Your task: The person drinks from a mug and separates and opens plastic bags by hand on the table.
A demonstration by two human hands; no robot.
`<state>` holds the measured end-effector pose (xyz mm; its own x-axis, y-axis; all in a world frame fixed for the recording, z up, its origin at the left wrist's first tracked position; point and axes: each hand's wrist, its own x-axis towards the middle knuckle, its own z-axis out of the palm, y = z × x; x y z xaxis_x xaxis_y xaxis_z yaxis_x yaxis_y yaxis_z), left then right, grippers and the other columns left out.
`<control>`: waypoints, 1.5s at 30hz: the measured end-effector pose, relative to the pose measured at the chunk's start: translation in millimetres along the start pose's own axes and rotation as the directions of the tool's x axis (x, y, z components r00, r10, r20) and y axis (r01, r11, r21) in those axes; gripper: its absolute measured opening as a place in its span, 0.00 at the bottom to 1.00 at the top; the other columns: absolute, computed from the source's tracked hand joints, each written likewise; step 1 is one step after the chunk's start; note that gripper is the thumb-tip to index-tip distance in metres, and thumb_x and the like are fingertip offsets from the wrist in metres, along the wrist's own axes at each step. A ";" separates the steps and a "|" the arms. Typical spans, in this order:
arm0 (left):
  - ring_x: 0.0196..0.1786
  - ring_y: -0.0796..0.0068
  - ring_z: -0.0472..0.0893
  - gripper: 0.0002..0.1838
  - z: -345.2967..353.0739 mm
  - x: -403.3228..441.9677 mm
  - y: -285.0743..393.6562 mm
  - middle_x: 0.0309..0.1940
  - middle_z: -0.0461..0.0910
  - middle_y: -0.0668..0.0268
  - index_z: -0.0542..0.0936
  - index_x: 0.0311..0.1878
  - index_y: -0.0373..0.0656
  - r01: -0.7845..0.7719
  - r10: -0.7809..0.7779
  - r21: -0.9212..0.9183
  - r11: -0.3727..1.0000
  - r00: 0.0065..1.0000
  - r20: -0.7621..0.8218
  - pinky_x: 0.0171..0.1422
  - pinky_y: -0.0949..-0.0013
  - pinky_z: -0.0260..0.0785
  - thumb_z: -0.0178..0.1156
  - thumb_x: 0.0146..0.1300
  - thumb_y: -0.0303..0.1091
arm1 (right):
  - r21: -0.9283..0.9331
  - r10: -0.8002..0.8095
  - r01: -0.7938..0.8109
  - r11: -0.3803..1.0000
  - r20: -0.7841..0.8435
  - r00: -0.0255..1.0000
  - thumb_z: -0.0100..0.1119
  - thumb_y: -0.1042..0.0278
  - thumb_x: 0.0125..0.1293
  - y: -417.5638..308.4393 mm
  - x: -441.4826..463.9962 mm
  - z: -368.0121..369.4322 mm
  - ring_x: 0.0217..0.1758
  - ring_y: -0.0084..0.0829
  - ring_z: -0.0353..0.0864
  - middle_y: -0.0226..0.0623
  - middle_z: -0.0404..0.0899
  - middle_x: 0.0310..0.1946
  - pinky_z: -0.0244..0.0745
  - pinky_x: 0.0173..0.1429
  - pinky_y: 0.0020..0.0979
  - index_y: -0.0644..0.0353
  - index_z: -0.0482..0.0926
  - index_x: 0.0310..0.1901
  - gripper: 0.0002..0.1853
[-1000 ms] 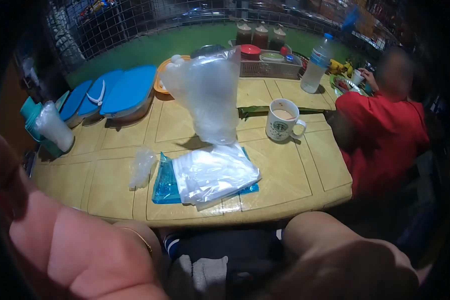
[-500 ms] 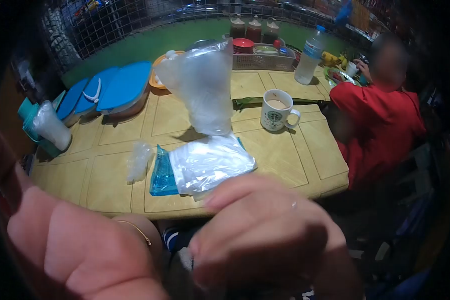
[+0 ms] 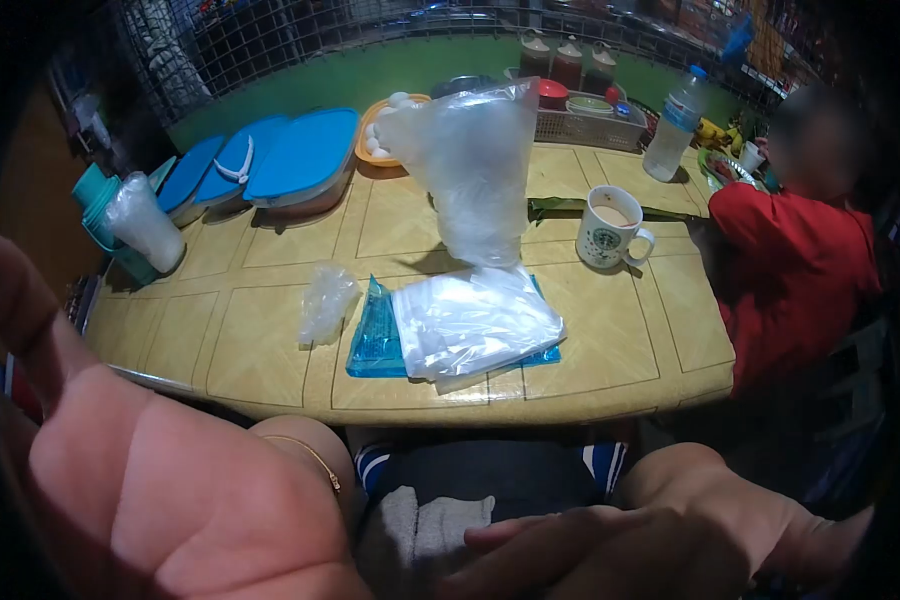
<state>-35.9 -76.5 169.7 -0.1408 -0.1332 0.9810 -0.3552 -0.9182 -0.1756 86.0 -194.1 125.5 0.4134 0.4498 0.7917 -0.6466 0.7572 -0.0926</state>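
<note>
My left hand point(image 3: 190, 480) looms large at the lower left, its bare palm facing me and a finger stretched up along the edge; nothing lies in it. Low in the frame, my right hand point(image 3: 610, 555) points its fingers to the left, partly shadowed and cut off, with nothing visible in them. A grey cloth point(image 3: 400, 520) rests on my lap beside it. On the table ahead lies a stack of clear plastic bags point(image 3: 470, 325) over a blue wrapper point(image 3: 375, 335). Behind it stands a puffed plastic bag point(image 3: 475, 180).
A mug point(image 3: 608, 230) with a milky drink stands right of the bags. Blue-lidded containers point(image 3: 305, 155), an orange bowl of eggs point(image 3: 375, 150), a water bottle point(image 3: 678, 125) and a basket point(image 3: 590, 128) line the back. A person in red point(image 3: 800, 240) sits at the right.
My right hand has dropped from in front of the table edge to the bottom, its curled fingers now straighter. The view has shifted, so the table things appear farther right.
</note>
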 end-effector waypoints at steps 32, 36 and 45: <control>0.53 0.63 0.76 0.15 8.4 4.9 -3.3 0.53 0.77 0.55 0.76 0.56 0.39 -0.003 0.003 -0.023 1.000 1.000 0.012 0.62 0.57 0.66 0.57 0.69 0.34 | -0.930 0.777 0.320 0.180 0.334 0.533 0.57 0.59 0.66 -6.2 93.6 -28.8 0.34 0.40 0.83 0.40 0.82 0.27 0.72 0.50 0.47 0.63 0.81 0.32 0.14; 0.52 0.64 0.76 0.15 7.4 7.5 -2.2 0.52 0.77 0.56 0.76 0.56 0.39 -0.006 0.007 -0.023 1.000 1.000 0.015 0.62 0.58 0.66 0.57 0.69 0.33 | -0.900 0.786 0.397 0.177 0.373 0.494 0.59 0.61 0.65 -4.7 91.8 -26.1 0.33 0.40 0.83 0.41 0.81 0.26 0.73 0.47 0.45 0.63 0.80 0.32 0.12; 0.52 0.65 0.77 0.14 5.5 7.0 1.1 0.52 0.78 0.57 0.76 0.55 0.39 0.012 -0.011 -0.011 1.000 1.000 0.027 0.61 0.60 0.67 0.58 0.69 0.31 | -0.828 0.797 0.530 0.183 0.441 0.412 0.62 0.66 0.62 6.5 96.7 -25.7 0.31 0.42 0.82 0.41 0.80 0.25 0.74 0.40 0.42 0.63 0.79 0.32 0.08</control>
<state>-32.2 -80.5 176.9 -0.1118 -0.1327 0.9848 -0.3669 -0.9155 -0.1650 138.2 -133.6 185.9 -0.6278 0.5805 0.5186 0.6313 0.7694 -0.0970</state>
